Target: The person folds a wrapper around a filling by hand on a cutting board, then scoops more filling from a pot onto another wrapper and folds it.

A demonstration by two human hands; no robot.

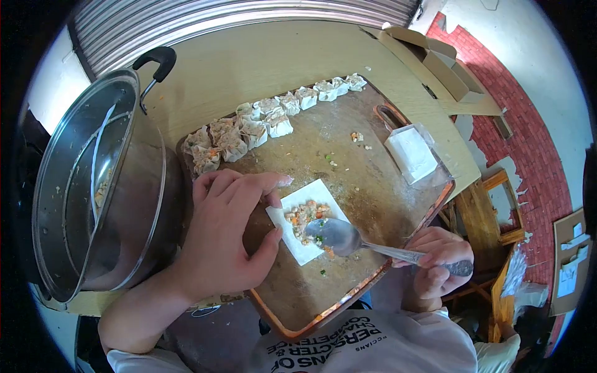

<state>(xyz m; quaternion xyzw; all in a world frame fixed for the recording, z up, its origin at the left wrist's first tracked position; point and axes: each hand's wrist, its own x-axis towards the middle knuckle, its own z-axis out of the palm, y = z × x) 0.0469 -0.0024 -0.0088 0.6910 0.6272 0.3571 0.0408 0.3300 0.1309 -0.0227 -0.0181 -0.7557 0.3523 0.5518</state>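
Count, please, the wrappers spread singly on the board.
1: the wrapper beneath the filling, by the left hand, partly covered by the spoon in the right hand. Another beneath it could be hidden.

Ridged metal shutter [249, 25], red brick-patterned wall [528, 137], pale table [205, 71]

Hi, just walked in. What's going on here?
Someone is working with a wrapper on a board. Their right hand holds a spoon against the chopped filling on it, while the left hand is at its edge. The wrapper lies flat, not yet folded. Filled dumplings line the board's far side, and a metal pot is to the left.
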